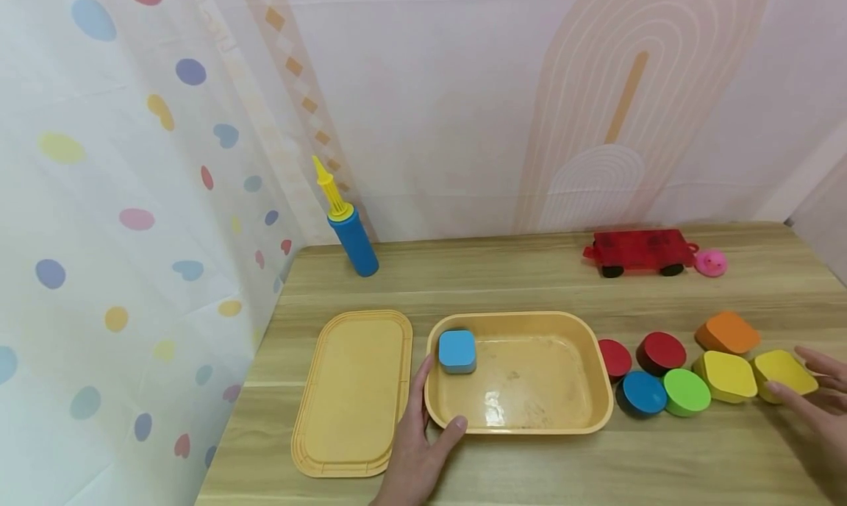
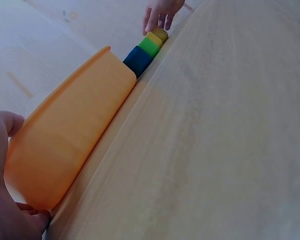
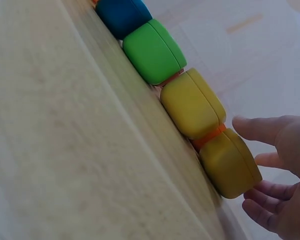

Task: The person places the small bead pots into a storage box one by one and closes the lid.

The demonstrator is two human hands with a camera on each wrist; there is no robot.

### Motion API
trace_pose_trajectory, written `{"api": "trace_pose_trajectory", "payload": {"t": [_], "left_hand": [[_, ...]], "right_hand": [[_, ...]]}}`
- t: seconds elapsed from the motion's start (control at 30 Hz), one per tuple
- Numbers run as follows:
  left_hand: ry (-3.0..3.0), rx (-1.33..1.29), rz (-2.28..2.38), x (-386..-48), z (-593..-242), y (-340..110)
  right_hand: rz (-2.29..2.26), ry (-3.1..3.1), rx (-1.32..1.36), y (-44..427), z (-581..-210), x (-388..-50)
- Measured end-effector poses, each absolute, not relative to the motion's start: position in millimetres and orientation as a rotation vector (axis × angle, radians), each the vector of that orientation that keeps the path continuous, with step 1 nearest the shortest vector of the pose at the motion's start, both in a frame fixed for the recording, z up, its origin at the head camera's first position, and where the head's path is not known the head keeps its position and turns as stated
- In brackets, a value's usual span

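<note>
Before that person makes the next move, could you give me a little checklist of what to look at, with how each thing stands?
1. Box held: ok, the left hand grips its left end.
2. Lid off: ok, it lies left of the box.
3. Room inside: ok, just one light-blue block at the left.
4. Right hand in place: ok, it is at the rightmost yellow block.
5. Firm grip there: cannot tell, contact is unclear.

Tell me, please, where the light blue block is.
In the head view, the light blue block sits inside the tray, toward its left end, near the left hand.
</note>
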State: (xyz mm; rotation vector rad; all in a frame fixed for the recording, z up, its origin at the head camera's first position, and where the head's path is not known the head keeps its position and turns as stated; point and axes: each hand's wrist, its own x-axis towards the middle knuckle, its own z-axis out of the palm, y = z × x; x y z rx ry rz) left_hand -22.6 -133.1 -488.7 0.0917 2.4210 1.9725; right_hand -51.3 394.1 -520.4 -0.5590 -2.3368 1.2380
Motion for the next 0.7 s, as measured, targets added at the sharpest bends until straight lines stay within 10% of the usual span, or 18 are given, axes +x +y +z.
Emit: {"api": "trace_pose_trajectory", "payload": {"t": [0.7], "left_hand": [[2.433, 0.066, 1.951, -22.7, -490.4, -133.1]], "right_hand": [[1.106, -2.163, -0.238, 392.0, -542.6, -48.8]]}}
